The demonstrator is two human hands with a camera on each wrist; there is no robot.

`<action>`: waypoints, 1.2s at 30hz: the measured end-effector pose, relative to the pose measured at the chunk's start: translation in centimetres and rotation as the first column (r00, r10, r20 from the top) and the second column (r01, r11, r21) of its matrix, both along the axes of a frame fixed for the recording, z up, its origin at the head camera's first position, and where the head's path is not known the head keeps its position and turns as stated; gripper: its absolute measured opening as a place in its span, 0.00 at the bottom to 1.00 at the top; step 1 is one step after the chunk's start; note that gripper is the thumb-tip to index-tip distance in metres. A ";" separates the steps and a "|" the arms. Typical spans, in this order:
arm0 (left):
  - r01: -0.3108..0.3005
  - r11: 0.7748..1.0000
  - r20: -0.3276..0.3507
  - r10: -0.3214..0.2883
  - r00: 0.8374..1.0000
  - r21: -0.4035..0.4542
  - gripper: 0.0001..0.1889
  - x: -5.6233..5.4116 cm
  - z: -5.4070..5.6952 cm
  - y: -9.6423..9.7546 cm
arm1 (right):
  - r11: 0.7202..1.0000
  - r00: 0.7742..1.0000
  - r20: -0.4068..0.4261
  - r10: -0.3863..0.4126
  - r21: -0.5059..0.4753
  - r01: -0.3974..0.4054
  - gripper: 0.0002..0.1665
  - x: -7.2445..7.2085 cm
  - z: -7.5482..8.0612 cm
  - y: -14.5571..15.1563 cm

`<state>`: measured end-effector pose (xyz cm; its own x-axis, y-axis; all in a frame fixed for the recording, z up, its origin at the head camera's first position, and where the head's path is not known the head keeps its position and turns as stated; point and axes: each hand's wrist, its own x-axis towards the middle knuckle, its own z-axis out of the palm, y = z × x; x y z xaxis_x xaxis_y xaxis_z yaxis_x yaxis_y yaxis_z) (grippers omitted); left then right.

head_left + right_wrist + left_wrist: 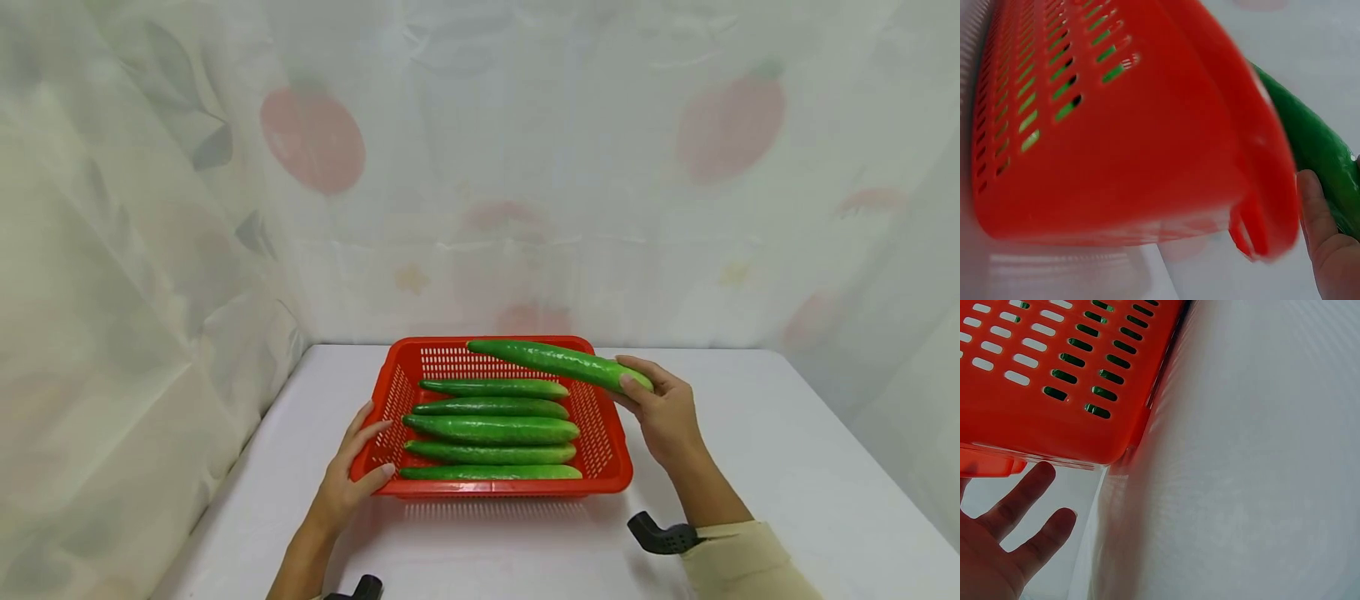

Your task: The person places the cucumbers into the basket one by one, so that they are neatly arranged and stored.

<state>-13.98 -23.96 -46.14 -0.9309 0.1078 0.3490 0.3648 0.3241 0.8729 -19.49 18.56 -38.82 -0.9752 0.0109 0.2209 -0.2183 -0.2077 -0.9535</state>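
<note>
A red plastic basket [495,486] with slotted walls stands on the table, and several green cucumbers [491,430] lie side by side across its floor. My right hand [663,412] grips another cucumber [555,360] by its paler, thicker end. That cucumber is raised over the basket's back right part, its thin dark tip pointing left. In the right wrist view, the held cucumber [1310,137] shows behind the basket's rim. My left hand [348,475] rests at the basket's left edge, thumb and fingers spread over the rim. The left wrist view shows two fingers [1047,537] below the basket's side.
The table [720,425] has a white cover. Pale plastic sheeting [525,167] with printed fruit hangs behind it, and more sheeting [135,333] runs along the left side. A black wrist camera mount [660,533] sits on the right wrist.
</note>
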 end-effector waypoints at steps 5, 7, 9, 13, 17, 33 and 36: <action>0.002 1.000 -0.004 -0.002 1.000 0.000 0.26 0.0 0.1 -0.1 | 0.998 0.999 0.025 0.031 0.053 -0.033 0.25 -0.6 -0.1 -1.1; 0.001 1.000 -0.003 -0.001 1.000 -0.001 0.26 0.1 0.1 -0.1 | 0.996 0.998 0.040 0.037 0.080 -0.041 0.25 -0.8 -0.1 -1.5; 0.001 1.000 -0.002 -0.001 1.000 -0.002 0.26 0.0 0.1 -0.1 | 0.994 0.998 0.053 0.045 0.096 -0.050 0.24 -1.0 -0.2 -1.9; 0.002 1.000 0.000 -0.002 1.000 -0.002 0.26 0.0 0.0 -0.1 | 0.992 0.995 0.073 0.071 0.098 -0.078 0.23 -1.4 -0.4 -2.6; 0.005 1.000 -0.010 -0.005 1.000 -0.003 0.26 0.0 0.1 -0.1 | 0.989 0.991 0.079 0.106 0.095 -0.113 0.22 -1.8 -0.6 -3.3; -0.002 1.000 0.000 0.002 1.000 -0.007 0.27 -0.1 -0.1 -0.1 | 0.951 0.970 0.099 0.221 0.200 -0.237 0.23 -3.2 -1.0 -5.3; -0.003 1.000 -0.003 0.003 1.000 -0.009 0.27 -0.2 -0.2 -0.1 | 0.943 0.961 0.120 0.248 0.198 -0.268 0.22 -3.4 -1.2 -5.7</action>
